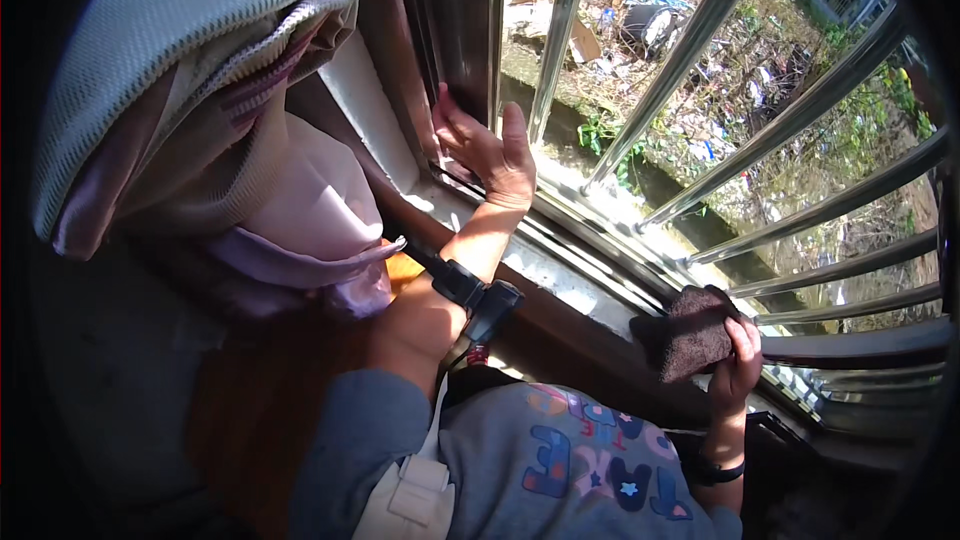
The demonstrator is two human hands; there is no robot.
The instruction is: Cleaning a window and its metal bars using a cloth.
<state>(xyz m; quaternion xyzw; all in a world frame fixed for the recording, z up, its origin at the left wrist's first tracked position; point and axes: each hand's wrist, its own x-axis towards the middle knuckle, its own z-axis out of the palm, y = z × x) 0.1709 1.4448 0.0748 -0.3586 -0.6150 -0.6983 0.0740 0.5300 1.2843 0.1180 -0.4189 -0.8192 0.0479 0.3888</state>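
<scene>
My left hand (491,157) is raised with thumb and fingers apart, beside the dark window frame (457,22). It holds nothing; whether the fingertips touch the frame I cannot tell. In my right hand (739,364) is a dark brown cloth (697,334), bunched up over the window's lower track, near the feet of the metal bars. Part of the fingers is hidden behind the cloth. The sunlit windowsill (559,281) runs diagonally between my two hands.
Shiny metal security bars (675,75) cross the window opening. Outside lies ground with plants and scattered litter (720,90). A gathered curtain (202,90) hangs at the left. A black plastic device (480,296) appears in front of my left forearm.
</scene>
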